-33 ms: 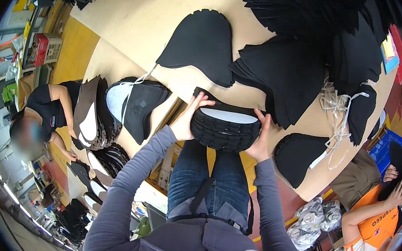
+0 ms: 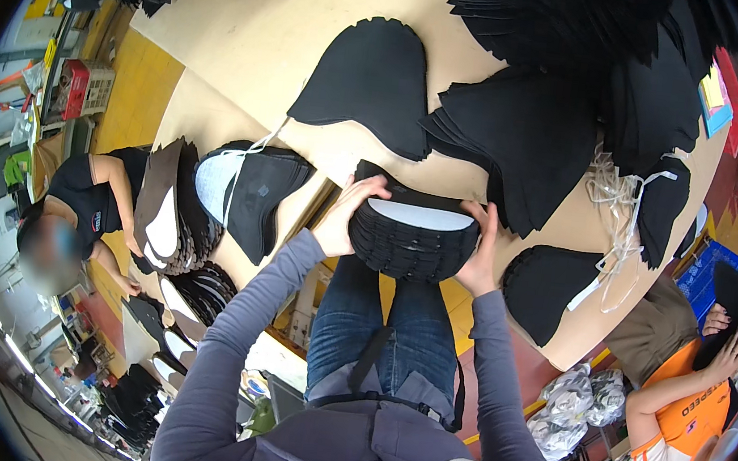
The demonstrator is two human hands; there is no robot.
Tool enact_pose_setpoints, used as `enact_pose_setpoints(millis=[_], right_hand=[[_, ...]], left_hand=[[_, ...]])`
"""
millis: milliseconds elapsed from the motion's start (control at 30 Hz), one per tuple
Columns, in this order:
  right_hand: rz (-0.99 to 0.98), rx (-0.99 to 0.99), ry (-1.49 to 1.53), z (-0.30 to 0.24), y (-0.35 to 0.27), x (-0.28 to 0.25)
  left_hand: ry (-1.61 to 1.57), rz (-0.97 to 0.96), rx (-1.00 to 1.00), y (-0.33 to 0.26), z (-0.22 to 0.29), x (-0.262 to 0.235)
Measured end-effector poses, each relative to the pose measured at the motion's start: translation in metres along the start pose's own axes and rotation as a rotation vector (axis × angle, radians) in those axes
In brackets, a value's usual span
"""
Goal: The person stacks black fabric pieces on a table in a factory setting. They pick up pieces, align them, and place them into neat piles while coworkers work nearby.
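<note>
A stack of black cut fabric pieces [image 2: 412, 249] with notched edges sits at the table's near edge, in front of my legs. The top piece shows a white curved patch [image 2: 422, 215]. My left hand [image 2: 348, 215] grips the stack's left end, its fingers reaching over the top. At the right end my right hand [image 2: 481, 247] clasps it, thumb and fingers at the side. Just beyond lies a bell-shaped black piece [image 2: 367, 82], and a fanned pile of black pieces [image 2: 522, 139] is to its right.
Tied black pieces [image 2: 260, 201] lie at left, near brown pieces [image 2: 176, 201]. Pale straps [image 2: 619, 207] lie in a tangle at right, above another black stack [image 2: 547, 290]. A person in black [image 2: 88, 210] works at left; another in orange [image 2: 682, 416] holds a piece at right.
The stack and my hands have shifted very slightly toward me; my grip stays at both ends. Everything else looks the same.
</note>
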State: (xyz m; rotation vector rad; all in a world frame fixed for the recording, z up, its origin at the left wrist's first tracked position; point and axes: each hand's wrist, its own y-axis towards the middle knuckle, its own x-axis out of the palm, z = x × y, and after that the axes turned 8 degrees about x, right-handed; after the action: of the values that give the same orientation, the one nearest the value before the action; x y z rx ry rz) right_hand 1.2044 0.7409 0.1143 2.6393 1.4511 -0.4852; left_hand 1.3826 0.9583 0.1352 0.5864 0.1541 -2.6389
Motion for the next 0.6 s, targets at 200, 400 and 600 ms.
enact_pose_setpoints(millis=[200,400,600], right_hand=[[0.005,-0.069,0.005,-0.013,-0.003,-0.004],[0.047,-0.04,0.13,0.015,0.012,0.017],[-0.104,0.193,-0.048,0.011,0.041,-0.001]], left_hand=[[-0.234,0.334,0.186,0.003,0.006,0.011],[-0.202,0.274,0.163,0.014,-0.029,0.023],[-0.262,0.18,-0.015,0.025,-0.034,0.016]])
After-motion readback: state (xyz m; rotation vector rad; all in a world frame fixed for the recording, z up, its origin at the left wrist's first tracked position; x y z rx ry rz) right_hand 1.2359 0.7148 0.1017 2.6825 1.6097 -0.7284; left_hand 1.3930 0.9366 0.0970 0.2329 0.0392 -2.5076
